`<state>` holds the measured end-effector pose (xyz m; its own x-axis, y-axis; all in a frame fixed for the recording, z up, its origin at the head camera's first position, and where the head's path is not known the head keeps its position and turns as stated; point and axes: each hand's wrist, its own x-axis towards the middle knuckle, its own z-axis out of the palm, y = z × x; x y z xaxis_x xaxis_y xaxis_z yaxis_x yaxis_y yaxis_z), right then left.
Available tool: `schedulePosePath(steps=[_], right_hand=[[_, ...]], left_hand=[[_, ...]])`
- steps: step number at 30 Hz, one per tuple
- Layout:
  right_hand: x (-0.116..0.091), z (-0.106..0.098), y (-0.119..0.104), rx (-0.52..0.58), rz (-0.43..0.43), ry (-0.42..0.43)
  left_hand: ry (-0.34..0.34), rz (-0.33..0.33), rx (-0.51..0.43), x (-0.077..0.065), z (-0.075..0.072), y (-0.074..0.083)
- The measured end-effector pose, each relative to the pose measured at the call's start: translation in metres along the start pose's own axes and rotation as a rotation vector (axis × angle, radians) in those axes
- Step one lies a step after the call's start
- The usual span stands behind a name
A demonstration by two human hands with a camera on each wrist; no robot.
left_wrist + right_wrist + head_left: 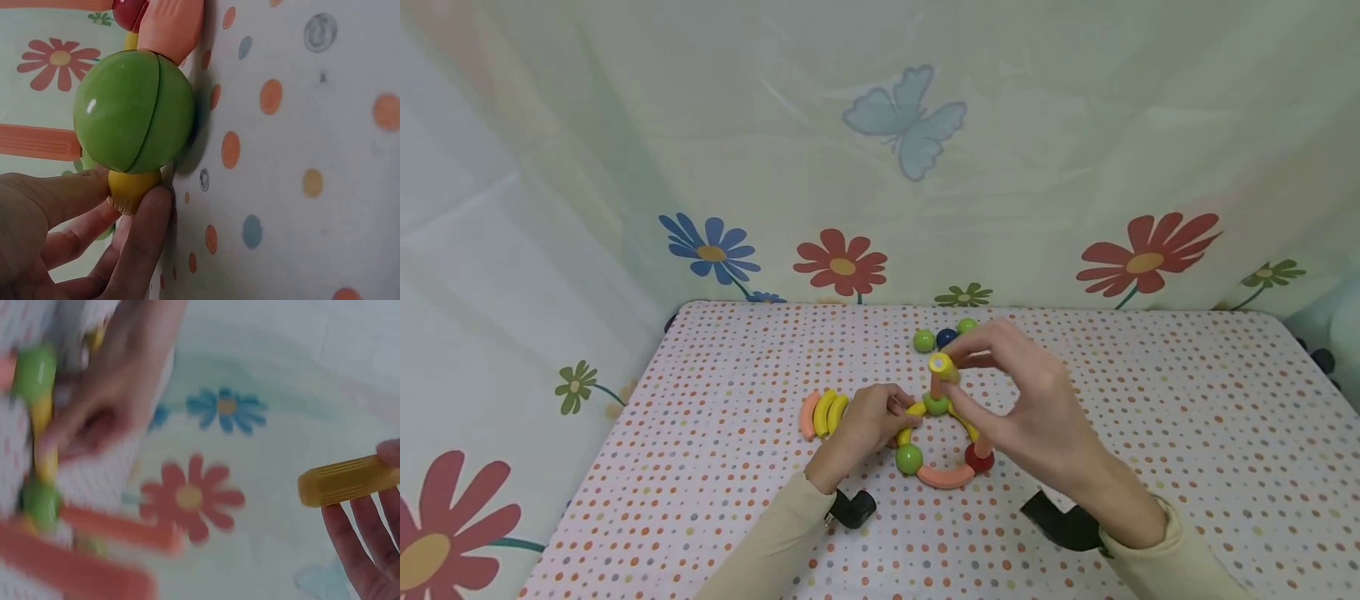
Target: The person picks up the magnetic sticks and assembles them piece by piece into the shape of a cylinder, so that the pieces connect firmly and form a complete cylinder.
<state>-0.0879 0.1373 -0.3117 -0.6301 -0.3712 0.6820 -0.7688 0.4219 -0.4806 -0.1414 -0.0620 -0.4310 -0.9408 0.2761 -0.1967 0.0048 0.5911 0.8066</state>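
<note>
On the dotted table lies a ring of toy pieces: curved rods joined by balls. My left hand pinches the ring's left yellow curved rod, just beside the near green ball. A salmon curved rod links that ball to a red ball. Salmon sticks stand upright from the red ball and from the far green ball. Above the ring, my right hand holds a yellow rod between thumb and fingers, its pale round end toward the head camera. In the right wrist view, the rod is apart from the ring.
Left of my left hand lie a salmon curved rod and yellow curved rods. Behind the ring sit two green balls and a dark blue ball. A flowered curtain hangs behind the table.
</note>
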Motion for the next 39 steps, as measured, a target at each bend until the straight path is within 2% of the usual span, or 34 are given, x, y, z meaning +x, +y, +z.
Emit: schedulePosePath(steps=[4, 6, 12, 17, 23, 28, 30, 33, 36, 39], right_hand=[[-0.008, 0.034, -0.006, 0.193, 0.073, -0.023], [-0.018, 0.05, -0.003, 0.229, 0.119, -0.036], [-0.048, 0.082, 0.01, 0.198, 0.219, -0.072], [-0.06, 0.092, 0.016, 0.184, 0.276, -0.105], [-0.064, 0.093, 0.019, 0.198, 0.317, -0.111], [-0.062, 0.089, 0.018, 0.189, 0.332, -0.133], [-0.059, 0.085, 0.012, 0.17, 0.303, -0.14], [-0.051, 0.073, 0.0, 0.132, 0.202, -0.127], [-0.039, 0.054, -0.011, 0.127, 0.097, -0.078], [-0.025, 0.03, -0.012, 0.174, 0.074, -0.015]], left_hand=[[-0.026, 0.03, 0.005, 0.0, -0.002, -0.001], [-0.029, 0.029, 0.024, 0.001, -0.002, -0.001], [-0.01, -0.025, 0.103, 0.004, -0.002, 0.001], [-0.019, -0.002, 0.099, 0.005, -0.002, -0.001], [-0.024, 0.037, 0.091, 0.004, -0.003, -0.001], [-0.035, 0.025, 0.066, 0.004, -0.003, -0.002], [-0.042, 0.009, 0.044, 0.004, -0.004, -0.002], [-0.046, -0.006, 0.04, 0.005, -0.004, -0.002], [-0.049, -0.001, 0.032, 0.004, -0.005, -0.003], [-0.056, 0.015, 0.001, 0.003, -0.005, -0.003]])
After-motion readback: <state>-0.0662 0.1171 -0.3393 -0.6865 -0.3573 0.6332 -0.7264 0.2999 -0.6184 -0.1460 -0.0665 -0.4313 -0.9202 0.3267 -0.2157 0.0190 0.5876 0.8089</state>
